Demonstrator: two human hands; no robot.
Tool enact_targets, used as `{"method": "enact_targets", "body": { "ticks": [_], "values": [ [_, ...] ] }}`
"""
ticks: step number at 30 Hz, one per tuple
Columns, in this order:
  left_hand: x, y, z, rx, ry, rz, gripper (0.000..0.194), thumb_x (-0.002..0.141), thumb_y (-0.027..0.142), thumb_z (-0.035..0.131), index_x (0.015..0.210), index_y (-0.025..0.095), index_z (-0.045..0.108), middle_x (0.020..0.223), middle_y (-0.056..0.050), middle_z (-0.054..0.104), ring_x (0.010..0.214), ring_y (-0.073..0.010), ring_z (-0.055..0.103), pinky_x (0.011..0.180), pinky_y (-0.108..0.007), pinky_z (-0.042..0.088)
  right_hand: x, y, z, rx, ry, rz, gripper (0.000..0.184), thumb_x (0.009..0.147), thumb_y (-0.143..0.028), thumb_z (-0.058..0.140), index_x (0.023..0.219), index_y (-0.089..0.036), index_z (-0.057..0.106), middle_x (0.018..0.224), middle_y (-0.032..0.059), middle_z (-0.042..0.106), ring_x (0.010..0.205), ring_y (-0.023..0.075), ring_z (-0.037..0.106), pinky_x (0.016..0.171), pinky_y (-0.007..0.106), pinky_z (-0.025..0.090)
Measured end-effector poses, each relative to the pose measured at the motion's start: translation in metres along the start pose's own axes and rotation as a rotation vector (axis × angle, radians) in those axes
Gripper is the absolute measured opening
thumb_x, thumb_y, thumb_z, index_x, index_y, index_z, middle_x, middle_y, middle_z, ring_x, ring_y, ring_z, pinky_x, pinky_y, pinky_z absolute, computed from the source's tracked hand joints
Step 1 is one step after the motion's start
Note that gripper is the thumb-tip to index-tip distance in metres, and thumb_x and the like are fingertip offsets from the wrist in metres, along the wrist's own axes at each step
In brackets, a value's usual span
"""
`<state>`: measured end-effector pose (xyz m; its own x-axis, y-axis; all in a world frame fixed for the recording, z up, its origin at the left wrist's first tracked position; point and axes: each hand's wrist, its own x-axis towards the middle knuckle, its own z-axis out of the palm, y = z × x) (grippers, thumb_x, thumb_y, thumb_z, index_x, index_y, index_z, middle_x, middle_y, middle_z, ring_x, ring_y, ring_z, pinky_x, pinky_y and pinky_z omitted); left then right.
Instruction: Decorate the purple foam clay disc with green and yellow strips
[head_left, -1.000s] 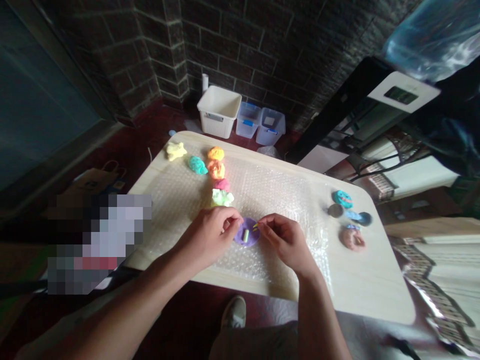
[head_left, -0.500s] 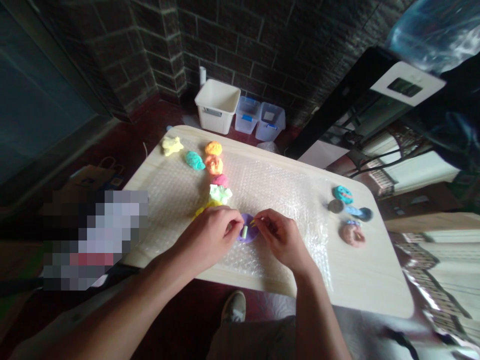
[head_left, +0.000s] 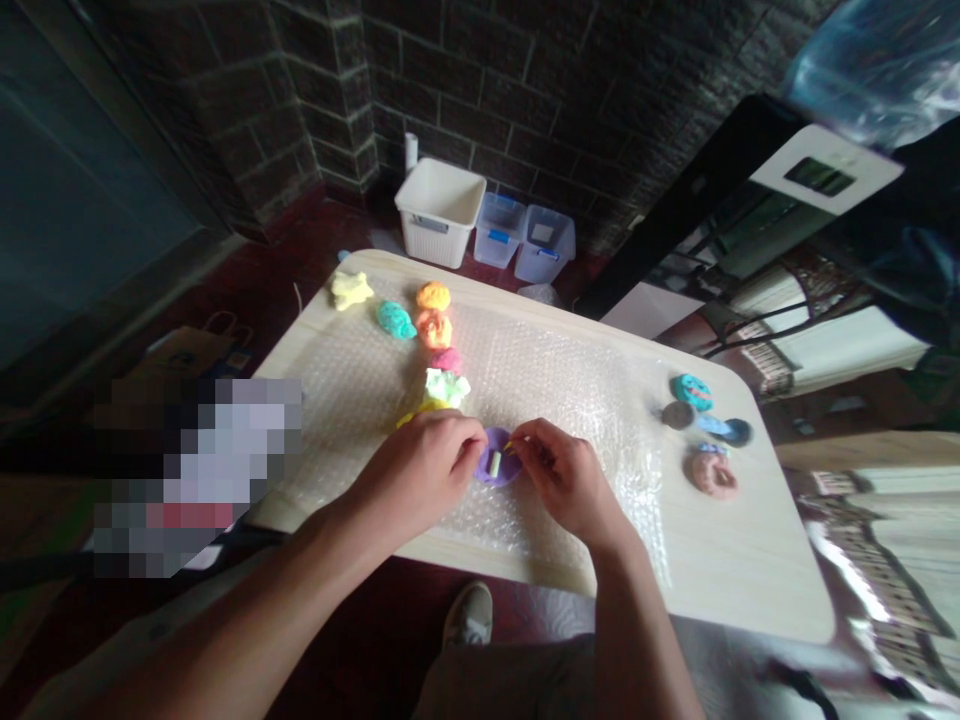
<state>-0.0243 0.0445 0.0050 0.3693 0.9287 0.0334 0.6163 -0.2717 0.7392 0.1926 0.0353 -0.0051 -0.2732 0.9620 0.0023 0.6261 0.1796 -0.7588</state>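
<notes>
On bubble wrap [head_left: 555, 370], purple disc [head_left: 485, 472] lying; right grip [head_left: 566, 480] pinching yellow strip [head_left: 511, 447], left grip [head_left: 430, 465] unclear; bin label [head_left: 430, 225] blurring near brick wall [head_left: 487, 110].

Bare forearms [head_left: 319, 560] and fingers [head_left: 538, 432] — dark greyish trousers [head_left: 517, 675] — a grey-beige shoe [head_left: 466, 612] with pale laces [head_left: 474, 631].

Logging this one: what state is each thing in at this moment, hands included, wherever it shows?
Left hand: bent at the purple disc's edge; grip unclear
Right hand: fingertips pinched on yellow strips
Purple disc: round, on the bubble wrap
Pale green stick: on the disc; upright or lying, unclear
Bubble wrap: spread over the table
White storage bin: open-topped
</notes>
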Motion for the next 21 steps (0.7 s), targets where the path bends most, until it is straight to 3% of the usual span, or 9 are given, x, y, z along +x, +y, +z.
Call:
{"method": "enact_targets", "body": {
  "ticks": [21],
  "values": [
    [-0.0003,-0.0001,0.0005,-0.016,-0.008,0.002,0.021,0.096,0.015,0.059,0.088,0.018,0.078,0.085,-0.005,0.077,0.078,-0.019,0.068,0.071,-0.032,0.045,-0.0016,-0.0033,-0.0026,-0.063,0.01,-0.028,0.015,0.105,-0.021,0.056,0.099,-0.018,0.069,0.077,0.0009,0.069,0.062,0.0115,0.057,0.059,0.025,0.039]
  ]
}}
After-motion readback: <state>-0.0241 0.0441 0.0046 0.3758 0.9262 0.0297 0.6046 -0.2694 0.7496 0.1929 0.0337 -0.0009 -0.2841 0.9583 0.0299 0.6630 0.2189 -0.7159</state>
